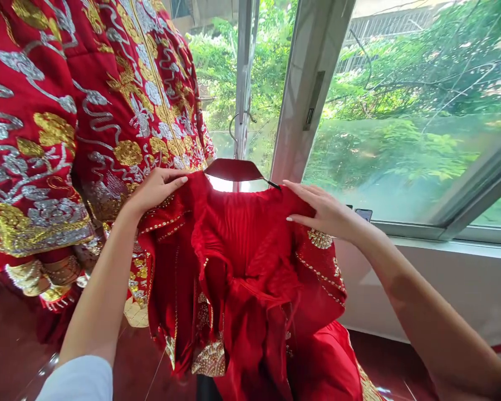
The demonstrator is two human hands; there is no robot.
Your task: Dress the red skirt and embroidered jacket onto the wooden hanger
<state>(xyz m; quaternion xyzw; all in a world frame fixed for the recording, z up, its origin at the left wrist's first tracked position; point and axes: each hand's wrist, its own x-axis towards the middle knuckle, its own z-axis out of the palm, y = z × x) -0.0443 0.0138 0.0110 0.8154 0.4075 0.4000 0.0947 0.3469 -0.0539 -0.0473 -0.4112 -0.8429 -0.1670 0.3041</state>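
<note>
Red beaded garment (250, 223) hangs on the dark hanger (234, 169), spreading below it and to both sides. Left hand (156, 192), just left of the hanger, partly closed, thumb and fingers gripping one shoulder; right hand (323, 209), right of the hanger, loosely curled over the other. Embroidered jacket (146, 106) left of hanger, window (401, 150) beyond.

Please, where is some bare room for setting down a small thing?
The white sill shows bare surface right of the phone-like device, below the window. Tiled floor also shows between the left forearm and the red garment. The left side is crowded: embroidered garments overlap there.
</note>
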